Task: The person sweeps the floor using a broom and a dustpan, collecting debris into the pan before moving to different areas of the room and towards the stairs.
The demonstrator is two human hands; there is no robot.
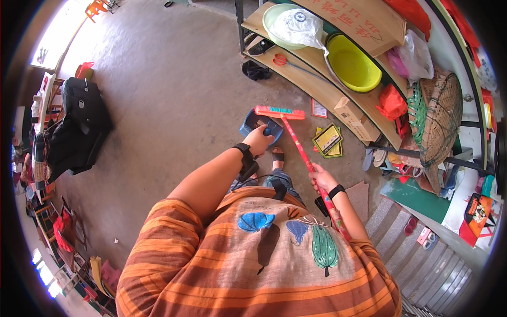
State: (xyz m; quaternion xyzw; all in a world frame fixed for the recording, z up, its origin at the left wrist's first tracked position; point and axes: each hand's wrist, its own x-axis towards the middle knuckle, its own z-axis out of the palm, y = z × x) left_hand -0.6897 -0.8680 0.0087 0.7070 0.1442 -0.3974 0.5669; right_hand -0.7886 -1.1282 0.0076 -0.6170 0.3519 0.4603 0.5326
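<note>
My left hand (258,141) is closed round the handle of a blue dustpan (245,128), held low over the grey floor in front of me. Some brownish bits seem to lie inside the pan, too small to name. In my right hand (322,178) is the red patterned stick of a broom (299,144), its upper end running back beside my right forearm. The broom's orange-red head, with green bristles, is at the dustpan's far right edge; whether they touch I cannot tell. One sandalled foot (278,157) shows just below the dustpan.
Yellow-edged flat packs (328,141) and a red-and-white card (318,108) lie right of the broom. Beyond stands a wooden shelf (311,71) with basins, one a lime-green basin (355,63). Steps (406,245) are at lower right, a black bag (87,105) at left.
</note>
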